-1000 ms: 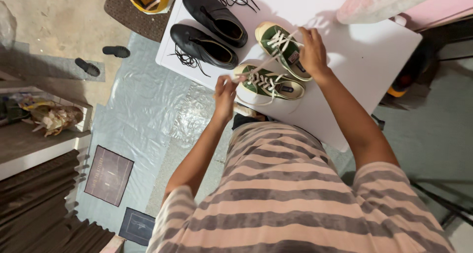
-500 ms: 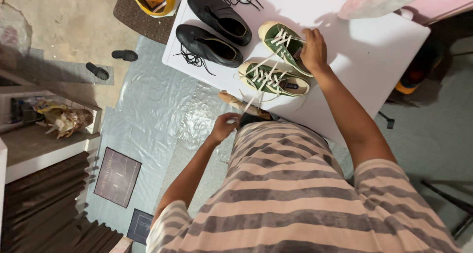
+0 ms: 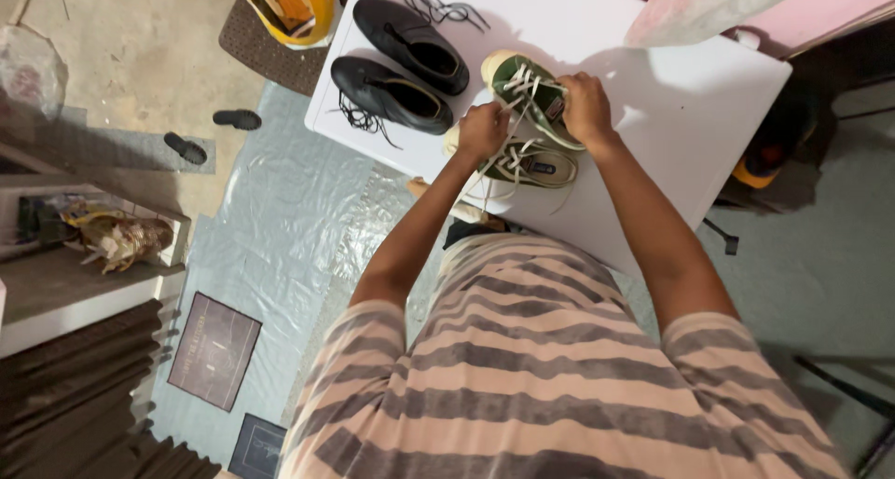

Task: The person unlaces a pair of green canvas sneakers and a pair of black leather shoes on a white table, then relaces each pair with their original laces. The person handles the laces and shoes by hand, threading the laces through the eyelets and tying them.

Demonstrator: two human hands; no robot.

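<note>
- Working at the near edge of the white table (image 3: 690, 97): both hands are on a pair of green sneakers with cream laces; the person stands against that edge in a striped shirt
- left hand (image 3: 483, 130) closed in a loose fist over the toe end of the nearer green sneaker (image 3: 536, 165); fingers curled around its cream lace (image 3: 511, 153); lace strands hang slack past the table edge
- right hand (image 3: 585, 106) closed over the tongue and upper laces of the farther green sneaker (image 3: 527, 86); exactly what the fingertips pinch cannot be told
- the two sneakers lie side by side, touching, toes toward the table's left edge
- two black shoes (image 3: 396, 64) near the left edge, just beside the sneakers; a loose black lace (image 3: 438, 4) at the far left corner
</note>
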